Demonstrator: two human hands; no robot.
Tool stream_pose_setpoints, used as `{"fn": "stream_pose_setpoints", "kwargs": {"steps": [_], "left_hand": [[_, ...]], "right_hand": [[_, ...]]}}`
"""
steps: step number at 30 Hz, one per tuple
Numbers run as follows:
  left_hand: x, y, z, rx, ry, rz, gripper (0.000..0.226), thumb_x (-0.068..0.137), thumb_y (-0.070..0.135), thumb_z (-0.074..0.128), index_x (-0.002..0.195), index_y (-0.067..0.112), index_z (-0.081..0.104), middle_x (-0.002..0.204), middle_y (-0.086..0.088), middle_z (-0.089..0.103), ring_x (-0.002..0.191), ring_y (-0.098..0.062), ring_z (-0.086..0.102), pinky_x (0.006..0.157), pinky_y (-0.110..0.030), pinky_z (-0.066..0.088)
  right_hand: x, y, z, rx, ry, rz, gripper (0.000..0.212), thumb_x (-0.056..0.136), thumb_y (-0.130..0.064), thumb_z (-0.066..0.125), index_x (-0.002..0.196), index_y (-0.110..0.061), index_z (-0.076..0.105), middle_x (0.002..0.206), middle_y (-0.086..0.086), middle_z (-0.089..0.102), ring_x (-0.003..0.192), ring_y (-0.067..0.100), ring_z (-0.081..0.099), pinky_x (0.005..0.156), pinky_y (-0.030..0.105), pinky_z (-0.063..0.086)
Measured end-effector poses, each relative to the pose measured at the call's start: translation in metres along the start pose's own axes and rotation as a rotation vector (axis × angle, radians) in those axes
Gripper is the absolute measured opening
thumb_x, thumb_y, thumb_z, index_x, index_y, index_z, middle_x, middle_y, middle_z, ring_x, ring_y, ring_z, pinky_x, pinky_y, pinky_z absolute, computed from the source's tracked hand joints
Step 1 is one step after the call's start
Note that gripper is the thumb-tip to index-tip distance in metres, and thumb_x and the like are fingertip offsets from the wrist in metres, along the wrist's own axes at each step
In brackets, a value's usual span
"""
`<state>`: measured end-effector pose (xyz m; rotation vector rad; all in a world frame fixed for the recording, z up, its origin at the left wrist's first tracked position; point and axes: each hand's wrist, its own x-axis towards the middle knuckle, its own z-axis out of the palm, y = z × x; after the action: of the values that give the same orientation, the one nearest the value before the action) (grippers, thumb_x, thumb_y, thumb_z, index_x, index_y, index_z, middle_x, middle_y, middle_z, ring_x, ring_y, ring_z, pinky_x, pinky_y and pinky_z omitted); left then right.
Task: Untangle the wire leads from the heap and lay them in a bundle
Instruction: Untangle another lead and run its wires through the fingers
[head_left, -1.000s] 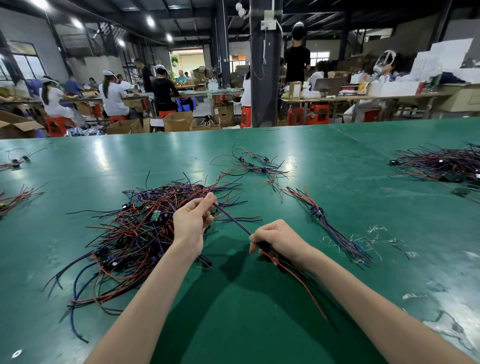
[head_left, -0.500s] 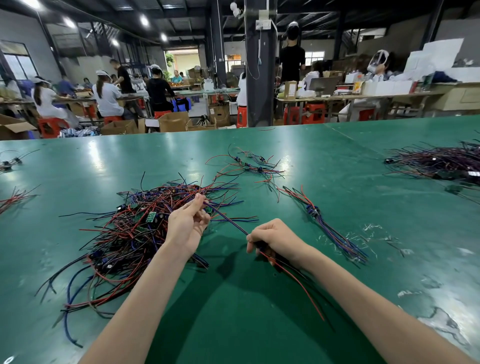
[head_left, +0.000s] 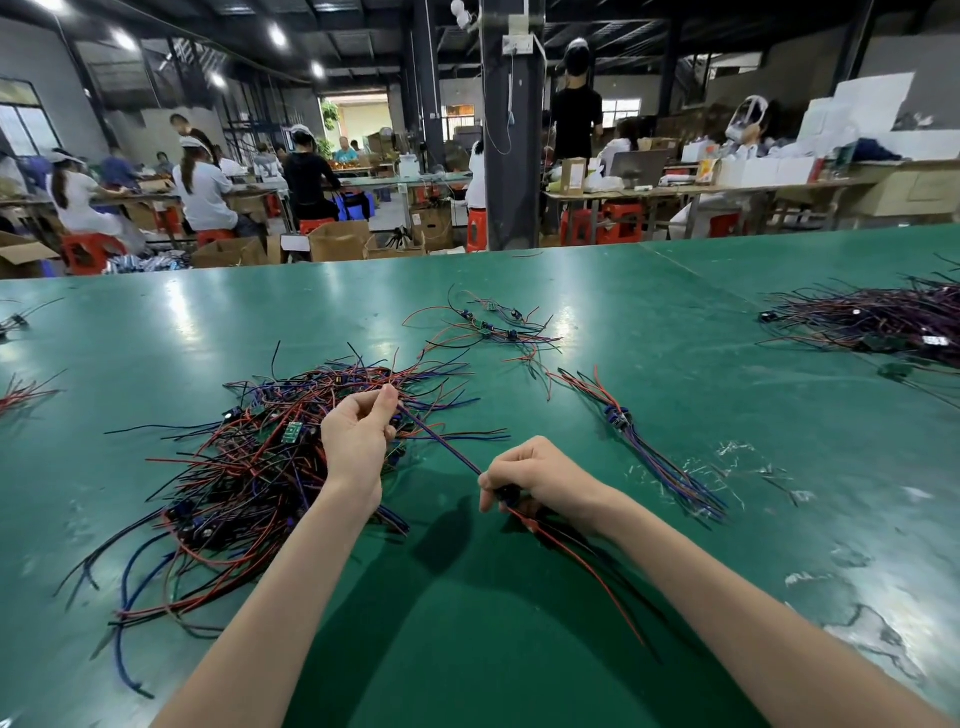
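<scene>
A tangled heap (head_left: 234, 467) of red, blue and black wire leads with small green boards lies on the green table (head_left: 519, 649), left of centre. My left hand (head_left: 358, 441) is over the heap's right side and pinches a wire lead (head_left: 441, 441) between thumb and fingers. That lead runs taut down to my right hand (head_left: 535, 478), which grips its dark connector end. Red and black tails trail from the right hand toward me. A straightened bundle (head_left: 639, 441) of leads lies to the right of my hands.
A loose group of leads (head_left: 488, 327) lies farther back at the centre. A large dark heap of wires (head_left: 883, 322) sits at the far right, and small clusters lie at the left edge (head_left: 21, 389). Clear plastic scraps (head_left: 737, 457) lie right of the bundle. Seated workers fill the background.
Both hands hold the same lead as before. The lead between them has drawn a little straighter, and the view has shifted slightly.
</scene>
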<state>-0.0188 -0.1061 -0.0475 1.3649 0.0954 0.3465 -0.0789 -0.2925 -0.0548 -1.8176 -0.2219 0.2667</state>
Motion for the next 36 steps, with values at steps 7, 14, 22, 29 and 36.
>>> {"fn": "stream_pose_setpoints", "kwargs": {"steps": [7, 14, 22, 29, 36], "left_hand": [[-0.004, 0.000, -0.003, 0.480, 0.082, 0.473, 0.013, 0.090, 0.020, 0.064, 0.080, 0.012, 0.061, 0.068, 0.011, 0.057, 0.061, 0.000, 0.052, 0.060, -0.002, 0.037], [-0.004, 0.002, -0.002, 0.478, 0.092, 0.464, 0.015, 0.089, 0.021, 0.065, 0.079, 0.012, 0.060, 0.069, 0.011, 0.057, 0.064, 0.000, 0.052, 0.061, -0.003, 0.037], [-0.004, -0.001, -0.005, 0.668, 0.002, 0.709, 0.013, 0.089, 0.013, 0.065, 0.080, 0.005, 0.060, 0.074, -0.003, 0.062, 0.069, -0.019, 0.055, 0.067, -0.027, 0.044], [-0.001, 0.007, -0.003, 0.331, 0.002, 0.233, 0.017, 0.089, 0.024, 0.065, 0.075, 0.014, 0.062, 0.066, 0.005, 0.058, 0.058, -0.008, 0.051, 0.066, -0.024, 0.046], [0.001, 0.019, -0.001, -0.356, -0.095, -0.336, 0.012, 0.088, 0.012, 0.064, 0.079, 0.003, 0.063, 0.044, 0.006, 0.045, 0.040, -0.004, 0.041, 0.047, -0.014, 0.045]], "right_hand": [[-0.002, -0.002, 0.001, 0.030, -0.036, -0.005, 0.026, 0.083, -0.013, 0.059, 0.061, -0.009, 0.071, 0.057, 0.010, 0.051, 0.044, 0.014, 0.041, 0.040, 0.019, 0.036], [-0.004, -0.003, 0.001, 0.045, -0.062, -0.010, 0.026, 0.084, -0.012, 0.059, 0.060, -0.009, 0.071, 0.053, 0.003, 0.052, 0.049, 0.015, 0.044, 0.039, 0.018, 0.037], [-0.004, -0.002, 0.001, 0.065, -0.126, -0.001, 0.026, 0.083, -0.011, 0.059, 0.060, -0.007, 0.070, 0.055, 0.004, 0.057, 0.045, 0.010, 0.046, 0.038, 0.018, 0.036], [-0.003, -0.002, 0.001, 0.058, -0.100, 0.011, 0.025, 0.081, -0.014, 0.060, 0.059, -0.010, 0.072, 0.059, 0.011, 0.054, 0.048, 0.016, 0.043, 0.038, 0.019, 0.037], [-0.001, -0.002, -0.001, 0.053, -0.066, 0.025, 0.028, 0.084, -0.012, 0.059, 0.059, -0.010, 0.071, 0.052, 0.005, 0.053, 0.041, 0.013, 0.041, 0.038, 0.019, 0.037]]}}
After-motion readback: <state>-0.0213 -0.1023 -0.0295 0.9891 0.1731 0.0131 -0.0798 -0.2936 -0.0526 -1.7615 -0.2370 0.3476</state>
